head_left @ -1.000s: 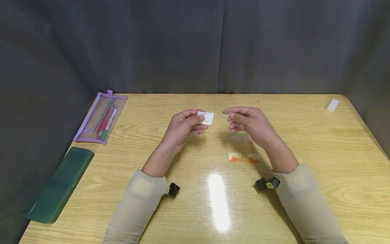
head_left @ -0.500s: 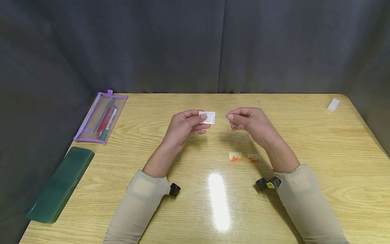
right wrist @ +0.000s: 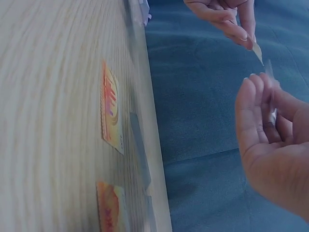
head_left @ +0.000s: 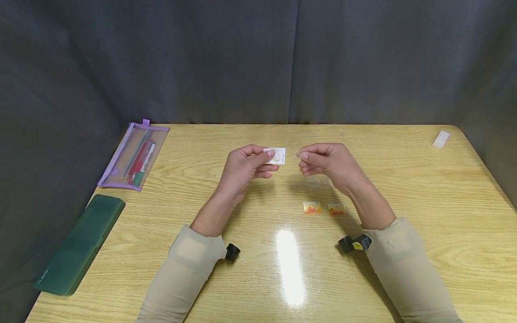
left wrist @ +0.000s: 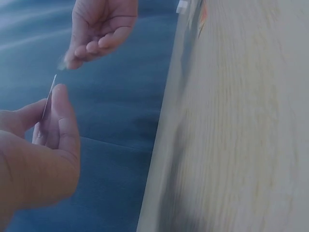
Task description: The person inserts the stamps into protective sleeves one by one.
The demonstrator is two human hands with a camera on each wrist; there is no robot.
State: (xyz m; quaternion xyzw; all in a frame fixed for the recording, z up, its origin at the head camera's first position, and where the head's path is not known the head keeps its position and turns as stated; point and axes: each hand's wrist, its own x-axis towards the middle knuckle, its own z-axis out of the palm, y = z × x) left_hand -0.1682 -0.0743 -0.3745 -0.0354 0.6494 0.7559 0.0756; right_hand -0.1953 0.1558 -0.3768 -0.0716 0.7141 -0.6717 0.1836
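Between thumb and fingers, the left hand pinches a small white card with print on it, seen nearly edge-on in the left wrist view. Across a narrow gap, the right hand pinches a thin clear piece, which looks like film. Two small orange-and-yellow printed cards lie on the table below the right hand, one beside the other. The card and the clear piece do not touch in the head view.
A clear pouch with purple edging and pens inside lies at the table's back left, with a green case in front of it. At the back right sits a white block. A dark curtain hangs behind the table.
Over the last second the left hand has shifted slightly right with the white card. The right hand's fingers have closed together more, and its clear piece has changed angle.
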